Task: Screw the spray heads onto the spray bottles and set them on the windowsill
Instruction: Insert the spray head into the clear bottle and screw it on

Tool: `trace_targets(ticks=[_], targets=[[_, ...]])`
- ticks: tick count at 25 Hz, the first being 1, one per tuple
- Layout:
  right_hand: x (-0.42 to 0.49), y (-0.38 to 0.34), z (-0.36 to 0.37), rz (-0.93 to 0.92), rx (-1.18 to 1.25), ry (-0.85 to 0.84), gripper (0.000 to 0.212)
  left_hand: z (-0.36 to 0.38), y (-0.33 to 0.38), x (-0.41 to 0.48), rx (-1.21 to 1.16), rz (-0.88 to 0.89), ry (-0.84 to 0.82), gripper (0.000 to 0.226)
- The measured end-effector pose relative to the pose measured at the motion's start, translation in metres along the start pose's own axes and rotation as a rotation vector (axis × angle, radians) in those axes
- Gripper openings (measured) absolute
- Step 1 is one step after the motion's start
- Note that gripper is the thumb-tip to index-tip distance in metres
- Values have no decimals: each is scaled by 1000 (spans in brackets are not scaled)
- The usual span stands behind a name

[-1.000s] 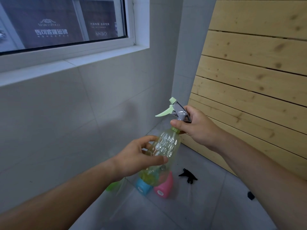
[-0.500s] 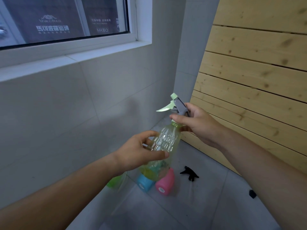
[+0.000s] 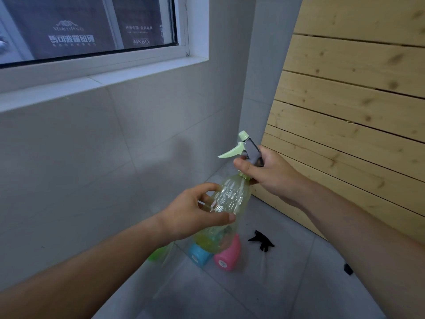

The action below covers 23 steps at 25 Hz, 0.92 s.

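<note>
The translucent yellow bottle (image 3: 227, 203) was held tilted in the air, above the tiled floor and well below the windowsill (image 3: 103, 81). Its ribbed body was gripped by the left hand (image 3: 193, 215), with the thumb laid across the front and the fingers curled behind. The collar of the green-and-grey spray head (image 3: 243, 148) was pinched at the bottle's neck by the curled fingers and thumb of the right hand (image 3: 269, 173). The step in hand was judged to be the tightening of that head. It would be done best if the body were clamped firmly, so that it could not spin with the collar, and if the head were held in line with the neck, since a tilted collar could be cross-threaded. Only the collar should be turned, not the trigger, and turning should be ended once firm resistance was felt. Whether the thread was already fully seated could not be told. On the floor below, a pink bottle (image 3: 226, 256) and a blue bottle (image 3: 199, 254) lay on their sides, a green bottle (image 3: 158, 255) was partly hidden beside them, and a black spray head (image 3: 262, 241) lay near the pink one, so further rounds were expected.
</note>
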State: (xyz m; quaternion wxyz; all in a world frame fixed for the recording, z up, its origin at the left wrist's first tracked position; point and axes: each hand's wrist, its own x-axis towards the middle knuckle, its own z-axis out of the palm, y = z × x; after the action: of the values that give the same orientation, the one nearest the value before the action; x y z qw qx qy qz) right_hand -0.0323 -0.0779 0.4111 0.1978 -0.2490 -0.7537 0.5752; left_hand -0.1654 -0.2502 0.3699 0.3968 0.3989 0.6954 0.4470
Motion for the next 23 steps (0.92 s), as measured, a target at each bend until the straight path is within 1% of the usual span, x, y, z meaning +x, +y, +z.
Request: trace_targets(ticks=[2, 3, 6, 7, 8, 11, 14, 16, 18, 19, 21, 23], targets=[[0, 0, -2, 34, 129, -64, 32, -1, 0, 1, -7, -2, 4, 67], [-1, 0, -3, 33, 156, -81, 32, -1, 0, 1, -9, 0, 7, 67], [-3, 0, -1, -31, 16, 2, 21, 1, 1, -1, -2, 10, 7, 64], [-3, -1, 1, -41, -3, 31, 19, 2, 3, -2, -9, 12, 8, 61], [-2, -1, 1, -36, 31, 37, 18, 2, 5, -2, -23, 13, 6, 56], [-3, -2, -2, 39, 298, -11, 23, 0, 10, -5, -89, -28, -32, 44], [-5, -4, -5, 123, 603, -85, 35, 0, 12, -8, -178, -59, -139, 44], [-5, -5, -7, 128, 716, -143, 35, 0, 12, -6, -307, -55, -157, 43], [-5, -6, -7, 104, 734, -159, 34, 0, 13, -5, -439, -48, -155, 37], [-5, -6, -6, 94, 723, -151, 36, 0, 14, -5, -451, -33, -154, 35], [-5, -6, -2, 73, 668, -108, 39, 3, 14, -7, -400, 1, -138, 34], [-3, -7, 1, 50, 633, -52, 38, 5, 16, -7, -366, 17, -88, 36]])
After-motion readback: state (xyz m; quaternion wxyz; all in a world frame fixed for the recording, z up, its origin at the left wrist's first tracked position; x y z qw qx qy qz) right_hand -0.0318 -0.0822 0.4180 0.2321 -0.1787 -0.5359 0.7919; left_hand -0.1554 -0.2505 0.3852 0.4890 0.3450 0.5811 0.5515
